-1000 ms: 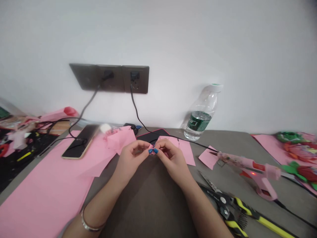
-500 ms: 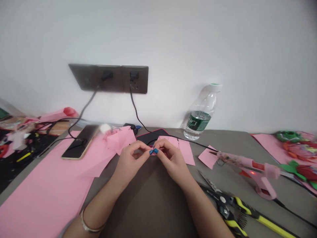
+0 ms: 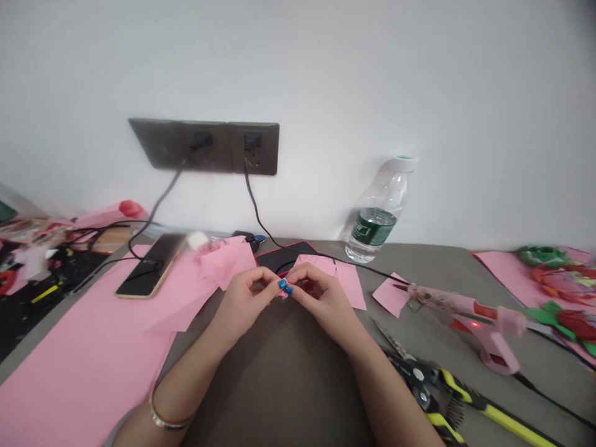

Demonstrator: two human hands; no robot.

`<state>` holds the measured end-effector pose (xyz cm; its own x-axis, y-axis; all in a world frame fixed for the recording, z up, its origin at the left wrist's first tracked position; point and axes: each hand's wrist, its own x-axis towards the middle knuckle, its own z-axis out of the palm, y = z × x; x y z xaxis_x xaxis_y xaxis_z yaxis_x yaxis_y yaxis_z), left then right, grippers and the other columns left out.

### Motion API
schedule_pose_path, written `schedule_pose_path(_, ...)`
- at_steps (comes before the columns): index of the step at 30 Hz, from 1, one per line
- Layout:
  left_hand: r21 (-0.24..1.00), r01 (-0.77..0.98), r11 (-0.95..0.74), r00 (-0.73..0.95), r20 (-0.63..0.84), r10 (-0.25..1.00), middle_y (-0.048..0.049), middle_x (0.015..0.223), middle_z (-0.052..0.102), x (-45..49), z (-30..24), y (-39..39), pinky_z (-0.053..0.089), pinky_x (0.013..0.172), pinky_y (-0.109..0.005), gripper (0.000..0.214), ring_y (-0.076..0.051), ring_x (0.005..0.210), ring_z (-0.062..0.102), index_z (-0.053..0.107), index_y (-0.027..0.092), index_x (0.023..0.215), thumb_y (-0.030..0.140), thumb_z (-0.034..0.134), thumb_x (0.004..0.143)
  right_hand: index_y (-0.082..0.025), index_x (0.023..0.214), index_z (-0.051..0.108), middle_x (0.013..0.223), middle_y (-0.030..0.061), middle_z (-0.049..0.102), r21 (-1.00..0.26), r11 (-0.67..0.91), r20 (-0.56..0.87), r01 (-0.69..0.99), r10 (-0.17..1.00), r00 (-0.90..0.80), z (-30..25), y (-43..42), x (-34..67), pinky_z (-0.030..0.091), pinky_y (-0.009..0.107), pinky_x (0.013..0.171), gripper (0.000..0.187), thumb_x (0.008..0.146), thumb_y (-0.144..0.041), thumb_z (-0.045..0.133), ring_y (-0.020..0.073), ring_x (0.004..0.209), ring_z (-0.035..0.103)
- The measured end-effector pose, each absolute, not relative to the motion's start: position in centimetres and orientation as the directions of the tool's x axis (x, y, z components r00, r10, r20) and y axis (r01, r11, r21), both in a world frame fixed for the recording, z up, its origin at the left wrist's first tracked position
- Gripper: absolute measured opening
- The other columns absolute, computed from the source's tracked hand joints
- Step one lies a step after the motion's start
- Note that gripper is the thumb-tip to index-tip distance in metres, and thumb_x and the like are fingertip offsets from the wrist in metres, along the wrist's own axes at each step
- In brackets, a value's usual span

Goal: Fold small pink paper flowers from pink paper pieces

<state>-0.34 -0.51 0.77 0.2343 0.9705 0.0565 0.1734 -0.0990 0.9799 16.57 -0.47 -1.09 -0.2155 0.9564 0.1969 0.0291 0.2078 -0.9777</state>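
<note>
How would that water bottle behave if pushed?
The bottle is tall and narrow, so a push near its white cap might tip it. Its round body could roll once down, and its thin-looking clear walls may dent.

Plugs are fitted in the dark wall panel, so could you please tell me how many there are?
2. One black plug sits in the middle section of the wall panel; the other plug is in its right-hand section. None appears hidden there.
</note>
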Motion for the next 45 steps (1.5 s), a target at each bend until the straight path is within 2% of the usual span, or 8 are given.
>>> schedule_pose_path(10,0.987,0.138,-0.086,0.237,0.052,0.97,-0.001,0.072,0.065,-0.4,0.8,-0.6,0.044,0.064,-0.025,0.021,-0.015,0.069,0.058,0.065,0.017,0.071,0.033,0.064,0.085,-0.019,0.078,0.063,0.081,0.0025,0.061,-0.994,0.11,0.106,0.003,0.962,-0.252,-0.8,-0.6,16.7,0.046,0.031,0.072,0.028,0.083,-0.047,0.067,0.0179,0.078,0.057)
schedule_pose_path(17,0.983,0.159,-0.09,0.276,0.044,0.96,-0.0007,0.068,0.065,-0.7,0.9,-0.4,0.044,0.063,-0.025,0.022,-0.015,0.067,0.058,0.065,0.017,0.07,0.034,0.064,0.084,-0.019,0.078,0.063,0.079,0.0021,0.063,-0.99,0.122,0.098,0.067,0.951,-0.292,-0.7,-0.8,16.7,0.046,0.031,0.069,0.025,0.084,-0.044,0.067,0.0175,0.075,0.058)
schedule_pose_path(20,0.978,0.165,-0.128,0.179,0.098,0.979,-0.0001,0.07,0.064,-0.6,0.7,-0.3,0.043,0.063,-0.024,0.018,-0.015,0.068,0.057,0.065,0.018,0.077,0.034,0.064,0.084,-0.02,0.08,0.062,0.08,0.0033,0.064,-0.988,0.145,0.127,0.061,0.964,-0.234,-0.9,-0.8,16.5,0.046,0.031,0.068,0.025,0.086,-0.044,0.065,0.0181,0.075,0.058)
schedule_pose_path(23,0.969,0.197,-0.147,0.063,0.137,0.989,0.0028,0.064,0.054,-0.5,0.6,-0.4,0.037,0.057,-0.023,0.023,-0.012,0.061,0.049,0.059,0.018,0.069,0.035,0.063,0.084,-0.021,0.08,0.06,0.077,0.0023,0.062,-0.98,0.198,0.195,0.005,0.973,-0.123,-1.1,-0.7,16.1,0.044,0.029,0.064,0.024,0.086,-0.044,0.065,0.0171,0.071,0.056)
schedule_pose_path(25,0.966,0.221,-0.131,0.08,0.116,0.99,0.0029,0.061,0.052,-0.4,0.5,-0.5,0.035,0.055,-0.024,0.028,-0.012,0.06,0.047,0.058,0.018,0.065,0.038,0.063,0.084,-0.021,0.08,0.058,0.073,0.0006,0.058,-0.974,0.226,0.227,-0.021,0.973,-0.049,-1.2,-0.8,15.8,0.04,0.028,0.059,0.024,0.086,-0.044,0.064,0.0155,0.065,0.053)
schedule_pose_path(27,0.965,0.236,-0.113,0.109,0.089,0.99,0.001,0.065,0.057,-0.3,0.5,-0.6,0.037,0.058,-0.025,0.025,-0.014,0.064,0.051,0.062,0.017,0.069,0.038,0.064,0.083,-0.022,0.08,0.057,0.072,-0.0001,0.055,-0.97,0.241,0.241,-0.013,0.97,-0.018,-1.2,-0.9,15.5,0.038,0.028,0.057,0.024,0.087,-0.044,0.063,0.0146,0.063,0.049)
schedule_pose_path(35,0.957,0.224,-0.182,0.085,0.167,0.982,-0.0034,0.079,0.064,-0.2,0.3,-0.5,0.042,0.064,-0.026,0.013,-0.018,0.077,0.059,0.071,0.019,0.08,0.031,0.067,0.08,-0.021,0.08,0.057,0.075,0.0006,0.054,-0.974,0.217,0.21,0.066,0.973,-0.097,-1.2,-1.1,15.3,0.038,0.028,0.059,0.031,0.086,-0.051,0.062,0.0156,0.066,0.048)
schedule_pose_path(45,0.993,0.054,-0.106,0.12,0.099,0.988,0.0,0.071,0.062,-0.1,0.3,-0.5,0.04,0.061,-0.024,0.012,-0.013,0.067,0.052,0.072,0.018,0.077,0.03,0.072,0.079,-0.02,0.078,0.058,0.073,0.0005,0.055,-0.989,0.143,0.146,-0.033,0.979,-0.14,-0.9,-1.0,15.5,0.039,0.028,0.06,0.034,0.081,-0.053,0.067,0.0158,0.066,0.05)
